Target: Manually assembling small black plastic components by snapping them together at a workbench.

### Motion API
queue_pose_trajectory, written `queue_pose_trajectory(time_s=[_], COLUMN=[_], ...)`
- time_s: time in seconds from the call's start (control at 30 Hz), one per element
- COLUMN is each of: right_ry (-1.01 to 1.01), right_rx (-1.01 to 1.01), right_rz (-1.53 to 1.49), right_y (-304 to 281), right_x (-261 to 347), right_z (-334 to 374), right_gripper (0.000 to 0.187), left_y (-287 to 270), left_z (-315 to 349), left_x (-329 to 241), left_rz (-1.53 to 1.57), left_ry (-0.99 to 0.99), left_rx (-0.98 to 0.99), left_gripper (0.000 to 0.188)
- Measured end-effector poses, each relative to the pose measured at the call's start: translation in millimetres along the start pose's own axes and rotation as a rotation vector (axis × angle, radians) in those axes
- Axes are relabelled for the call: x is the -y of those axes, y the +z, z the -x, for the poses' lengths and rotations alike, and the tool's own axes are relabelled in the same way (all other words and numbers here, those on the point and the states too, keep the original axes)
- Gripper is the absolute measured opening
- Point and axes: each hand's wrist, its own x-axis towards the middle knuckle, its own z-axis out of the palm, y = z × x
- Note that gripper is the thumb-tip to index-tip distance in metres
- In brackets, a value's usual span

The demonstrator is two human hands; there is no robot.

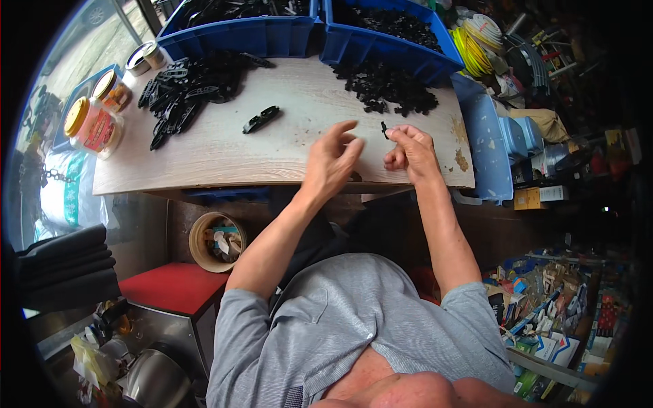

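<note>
A small black piece (385,130) stands between the thumb and index finger of the right hand (412,154), above the right part of the pale table (292,85), a little nearer than a heap of small black pieces (391,90). It looks like moulded plastic, so it is probably very light and stiff, with a smooth surface that could slip; any thin projections might snap if bent, though its finer shape is too small to tell. A fingertip pinch on its thicker part, leaving an end free, should suit it best. The right hand is pinched on this piece, its other fingers curled in. The left hand (330,160) is near it but apart, thumb and fingers spread and loosely bent, with nothing visible between them. Farther left, a long black part (261,120) lies alone on the table; it also looks light and rigid, and its long sides would offer the surest hold. Beyond it to the left spreads a pile of long black parts (194,90). Along the far edge stand a left blue bin (238,42) and a right blue bin (381,51), both holding black parts. A jar with a yellow lid (95,129) stands at the table's left edge, and a light blue container (491,139) is just beyond its right edge.
</note>
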Motion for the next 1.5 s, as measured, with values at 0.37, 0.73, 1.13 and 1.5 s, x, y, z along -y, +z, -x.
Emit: queue_pose_trajectory(time_s=[0.37,0.73,1.13,1.5], right_ry=[-0.196,-0.181,-0.205,-0.152], right_rx=[0.223,0.225,0.355,0.407], right_rz=[-0.038,-0.106,-0.311,-0.291], right_y=[10.5,24.5,36.1,26.8], right_x=[-18.8,-28.1,-25.3,-29.3], right_z=[8.8,10.8,9.3,4.1], right_gripper=[0.015,0.016,0.012,0.010], left_y=[20.4,-76.1,-69.0,-19.3], left_z=[-33.6,-14.3,4.5,8.3], left_x=[-0.7,-11.1,5.8,-19.3], left_rz=[0.225,-0.847,-0.127,0.197], left_ry=[-0.245,0.571,0.177,-0.174], left_rx=[-0.007,-0.673,-0.172,0.128], left_gripper=[0.021,0.026,0.024,0.028])
